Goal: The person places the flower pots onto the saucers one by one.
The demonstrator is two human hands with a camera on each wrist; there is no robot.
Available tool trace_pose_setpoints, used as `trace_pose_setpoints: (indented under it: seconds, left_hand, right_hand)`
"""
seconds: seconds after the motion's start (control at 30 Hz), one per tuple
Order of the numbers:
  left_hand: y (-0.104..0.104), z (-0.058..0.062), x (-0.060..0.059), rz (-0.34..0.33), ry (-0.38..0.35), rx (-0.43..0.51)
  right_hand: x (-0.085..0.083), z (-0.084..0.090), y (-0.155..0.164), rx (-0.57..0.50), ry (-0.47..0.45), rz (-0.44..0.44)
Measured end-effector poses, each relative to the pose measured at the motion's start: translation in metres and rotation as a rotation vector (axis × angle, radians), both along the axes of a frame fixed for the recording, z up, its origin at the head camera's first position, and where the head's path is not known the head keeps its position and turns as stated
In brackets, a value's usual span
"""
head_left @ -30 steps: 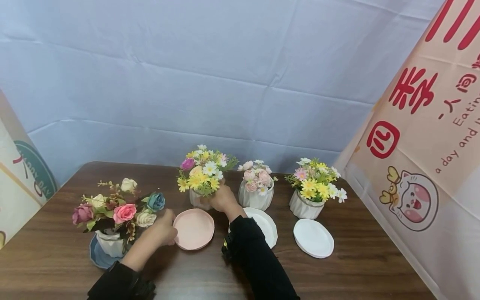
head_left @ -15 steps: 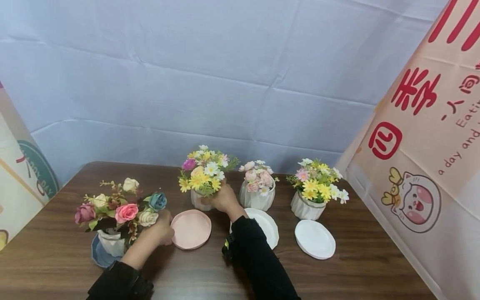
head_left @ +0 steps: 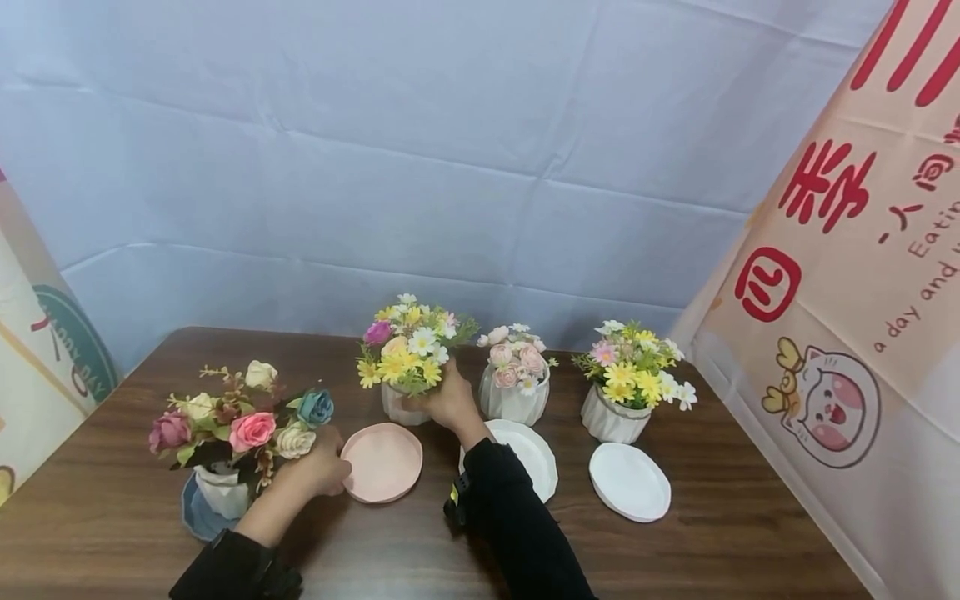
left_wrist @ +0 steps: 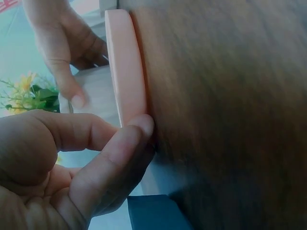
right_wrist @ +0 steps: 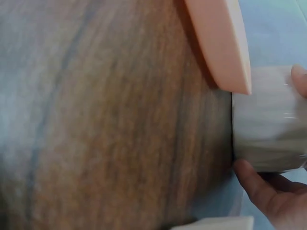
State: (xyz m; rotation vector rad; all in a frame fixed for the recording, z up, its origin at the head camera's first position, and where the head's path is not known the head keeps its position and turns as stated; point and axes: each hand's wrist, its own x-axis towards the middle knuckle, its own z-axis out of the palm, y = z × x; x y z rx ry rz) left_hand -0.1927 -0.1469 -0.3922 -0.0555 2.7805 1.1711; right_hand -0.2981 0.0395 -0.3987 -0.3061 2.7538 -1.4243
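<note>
A pink saucer lies flat on the brown table. My left hand holds its left rim, with the thumb tip against the edge of the pink saucer. My right hand grips a white ribbed pot of yellow and white flowers, which stands just behind the saucer. In the right wrist view the white pot stands on the table right beside the pink saucer, with my fingers round its side.
At the left a rose bouquet in a white pot stands on a blue saucer. To the right stand a pot of pink roses and a daisy pot, each behind a white saucer. Printed banners flank the table.
Almost nothing has changed. Both hands keep their holds on the saucer and the pot, and the head view has shifted slightly.
</note>
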Motion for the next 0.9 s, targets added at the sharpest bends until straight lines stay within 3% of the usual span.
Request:
trace_pose_setpoints:
  seconds: [0.23,0.5,0.67,0.9]
  left_hand:
    - [0.000,0.000,0.001,-0.001,-0.009,0.028]
    - [0.000,0.000,0.001,-0.006,-0.023,0.040]
    - [-0.002,0.001,0.001,-0.024,-0.026,-0.018]
    - [-0.001,0.000,0.001,-0.009,-0.008,0.026]
  right_hand:
    - [0.001,-0.002,0.001,-0.001,0.061,-0.020]
    - [0.001,-0.002,0.003,-0.019,0.068,-0.038]
    - [0.001,0.008,0.004,-0.040,0.088,-0.045]
    - [0.002,0.017,0.007,-0.047,0.112,-0.034]
